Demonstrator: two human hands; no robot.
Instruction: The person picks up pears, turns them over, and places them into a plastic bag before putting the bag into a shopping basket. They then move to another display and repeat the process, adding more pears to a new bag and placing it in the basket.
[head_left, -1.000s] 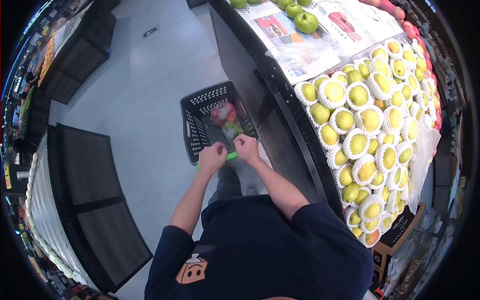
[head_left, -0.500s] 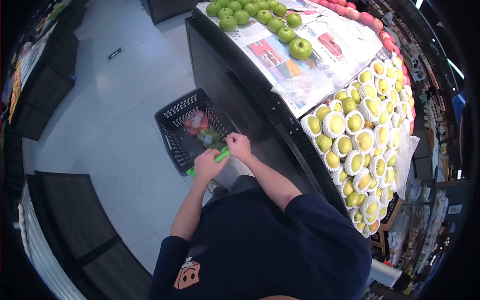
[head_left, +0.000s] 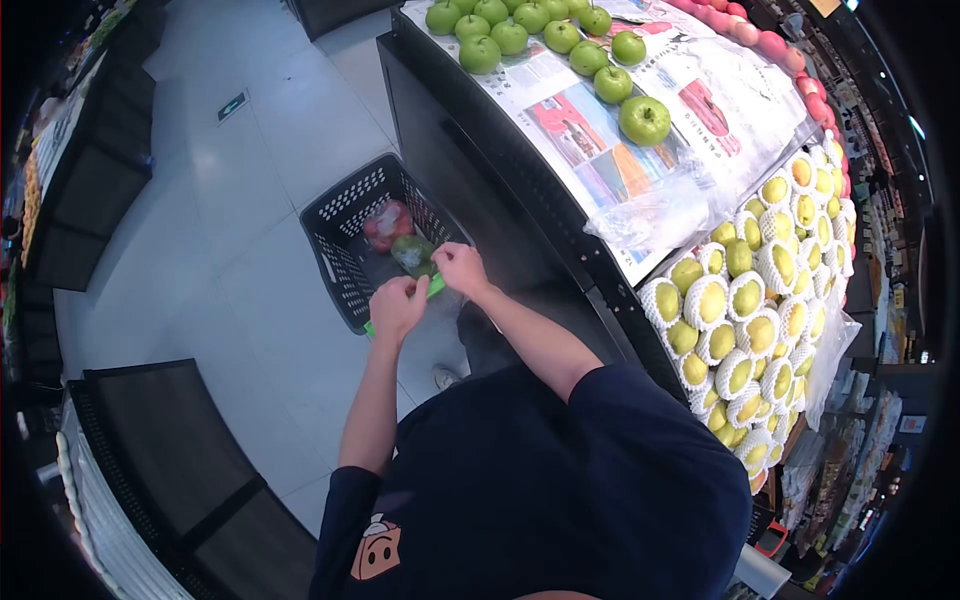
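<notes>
Over the last second your view swings, so more of the stand [head_left: 480, 190] shows: at its far end a cluster of green fruit [head_left: 509, 38] now sits well inside your sight, where only a few showed at first. Whether you step or only turn your head, I cannot tell. Your basket [head_left: 352, 195] sits further left in view, and the same two bundles lie inside it, so I judge that its load is unchanged.

Your left hand [head_left: 398, 305] is closed around the green handle [head_left: 434, 288], which shows on both sides of your fist. Your right hand [head_left: 463, 268] is curled at the handle's other end; its fingertips are turned away, so I cannot tell how firmly it grips, if at all. The basket is in front of you, beside the stand, below your hands.

It is dark, apparently stiff plastic, boxy, its walls punched with rows of holes. Within, a red bundle [head_left: 387, 225] and a green bundle [head_left: 410, 253] lie together, rounded and glossy under clear film. On the stand, printed newspaper [head_left: 615, 180] lies flat beneath crumpled, shiny plastic [head_left: 655, 215]. The green fruit look smooth and round, while the yellow fruit [head_left: 760, 330] nearer you wear soft-looking white foam nets, ribbed and flared at the rims
</notes>
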